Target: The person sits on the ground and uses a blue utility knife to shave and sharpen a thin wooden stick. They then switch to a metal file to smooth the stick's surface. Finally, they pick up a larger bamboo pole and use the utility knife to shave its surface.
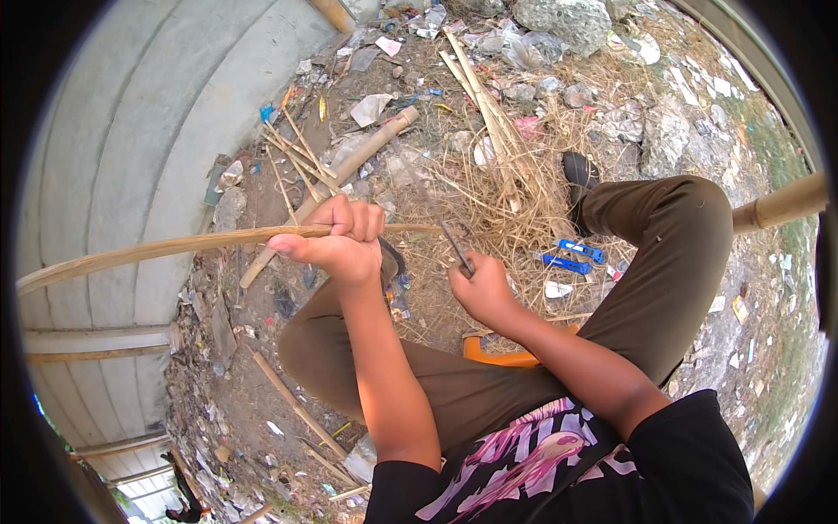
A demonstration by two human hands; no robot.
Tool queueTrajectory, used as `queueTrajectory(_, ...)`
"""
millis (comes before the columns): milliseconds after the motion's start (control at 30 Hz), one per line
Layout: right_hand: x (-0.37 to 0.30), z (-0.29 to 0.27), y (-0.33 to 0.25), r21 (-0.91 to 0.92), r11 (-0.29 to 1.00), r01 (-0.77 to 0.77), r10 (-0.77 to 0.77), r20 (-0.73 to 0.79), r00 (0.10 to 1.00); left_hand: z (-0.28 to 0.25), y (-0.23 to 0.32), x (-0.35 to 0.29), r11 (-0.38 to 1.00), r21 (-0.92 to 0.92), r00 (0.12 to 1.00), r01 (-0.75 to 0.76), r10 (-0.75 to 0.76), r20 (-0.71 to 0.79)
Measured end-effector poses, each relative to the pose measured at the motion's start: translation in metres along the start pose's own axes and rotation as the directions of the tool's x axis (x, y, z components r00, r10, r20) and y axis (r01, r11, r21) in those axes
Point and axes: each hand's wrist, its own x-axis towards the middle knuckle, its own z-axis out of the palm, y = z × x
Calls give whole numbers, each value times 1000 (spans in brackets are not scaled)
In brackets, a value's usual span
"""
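Note:
My left hand (336, 240) is closed around a long split bamboo strip (166, 251), thumb stretched along it to the left. One end of the strip reaches the far left rim of the view; the other lies just past my fist, above the ground between my knees. In my right hand (483, 288) is a thin dark-bladed knife (456, 246), its blade slanting up and to the left across the strip's right end. The blade's tip is blurred, and my fingers hide most of its handle. I cannot tell whether the blade touches the strip.
Bamboo shavings (532, 166) and split strips (489, 113) lie ahead. A bamboo pole (375, 144) rests at left, near a grey panel wall (113, 157). Two blue plastic pieces (566, 263) lie by my right leg. Under me is an orange seat (502, 354); another bamboo pole (781, 205) is at right.

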Motion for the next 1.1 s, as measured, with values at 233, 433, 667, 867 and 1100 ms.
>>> queueTrajectory(233, -26, -5, -43, -167, 916, 365, -396, -223, 891, -19, 3, -1, 1000, -23, 1000, -16, 15, -18)
queueTrajectory(433, 9, 1, 15, -350, 932, 91, -109, -32, 994, 2, -4, 2, 989, 133, 998, 64, -62, -24)
queueTrajectory(667, -34, 2, -40, -165, 914, 371, -401, -232, 886, -23, 4, 3, 1000, -26, 1000, 1, -1, -11)
queueTrajectory(867, 5, 4, 16, -429, 900, 80, -129, -86, 988, -6, -5, 4, 995, 88, 999, 50, -50, -2)
queueTrajectory(1100, -39, 5, -44, -296, 898, 326, -381, -153, 912, -13, 8, 3, 999, 42, 994, -9, 14, -110)
